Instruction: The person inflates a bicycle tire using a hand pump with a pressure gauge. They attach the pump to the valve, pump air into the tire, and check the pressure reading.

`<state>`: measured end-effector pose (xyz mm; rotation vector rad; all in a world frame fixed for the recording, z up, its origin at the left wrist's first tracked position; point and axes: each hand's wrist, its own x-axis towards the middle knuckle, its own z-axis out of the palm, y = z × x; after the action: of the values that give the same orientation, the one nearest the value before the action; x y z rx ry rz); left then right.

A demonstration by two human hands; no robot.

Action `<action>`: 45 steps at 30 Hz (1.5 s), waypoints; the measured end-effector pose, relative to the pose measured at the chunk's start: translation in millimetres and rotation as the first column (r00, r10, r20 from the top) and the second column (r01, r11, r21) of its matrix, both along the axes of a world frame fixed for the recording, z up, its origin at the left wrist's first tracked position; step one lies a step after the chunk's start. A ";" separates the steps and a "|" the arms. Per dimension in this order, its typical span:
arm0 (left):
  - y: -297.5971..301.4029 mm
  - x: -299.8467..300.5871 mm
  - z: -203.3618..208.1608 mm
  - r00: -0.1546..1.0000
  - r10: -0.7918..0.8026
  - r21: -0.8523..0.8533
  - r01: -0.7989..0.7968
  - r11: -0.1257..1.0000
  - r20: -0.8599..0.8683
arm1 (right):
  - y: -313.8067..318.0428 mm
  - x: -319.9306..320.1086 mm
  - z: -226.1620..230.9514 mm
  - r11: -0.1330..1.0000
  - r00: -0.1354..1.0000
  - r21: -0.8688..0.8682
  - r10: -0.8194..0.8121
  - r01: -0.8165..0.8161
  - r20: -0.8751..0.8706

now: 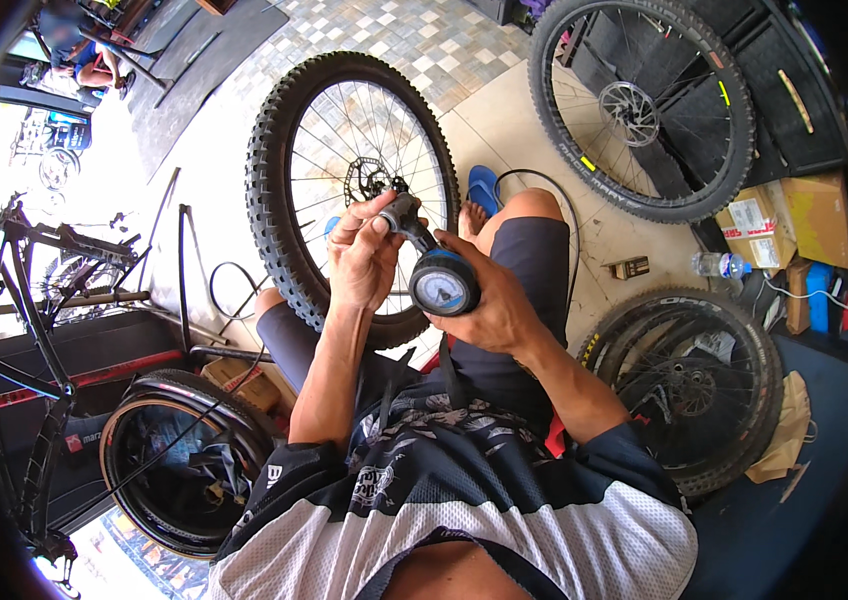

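Note:
A black tire inflator with a round dial gauge (444,287) is held between both of my hands, in front of a bicycle wheel. My right hand (497,302) wraps round its gauge end, the dial facing up. The thumb and fingers of my left hand (359,262) are closed at the other end, by the black head. What the left fingertips pinch there is partly hidden. The wheel, with its knobby black tire (279,190), stands upright between my legs, leaning slightly. Its brake rotor (366,182) shows just beyond my left fingers.
A second wheel (542,100) leans on dark cabinets at far right. Several tires and wheels (759,400) lie stacked at right, near cardboard boxes (819,215) and a plastic bottle (719,265). On the left are a black bike frame (34,345) and more tires (114,480). A black hose (574,235) curves over the floor.

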<state>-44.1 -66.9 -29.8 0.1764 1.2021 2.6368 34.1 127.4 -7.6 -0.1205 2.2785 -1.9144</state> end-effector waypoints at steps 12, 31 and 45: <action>3.9 4.7 10.0 0.992 -0.128 0.129 0.127 0.983 -0.001 | 3.7 -2.2 4.8 0.999 0.997 0.000 -0.038 0.038 -0.073; 17.1 2.3 22.2 0.999 -0.038 0.067 0.037 0.997 0.015 | 3.3 0.9 6.4 0.998 0.996 0.009 -0.056 0.057 -0.076; 11.8 1.4 39.9 0.997 -0.076 -0.163 0.075 0.984 0.001 | 14.2 -3.9 12.4 0.970 0.998 -0.241 0.040 -0.026 0.053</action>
<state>-42.7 -55.1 10.1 0.1959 1.3778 2.4613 30.2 141.6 4.8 -0.1301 1.9879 -2.1400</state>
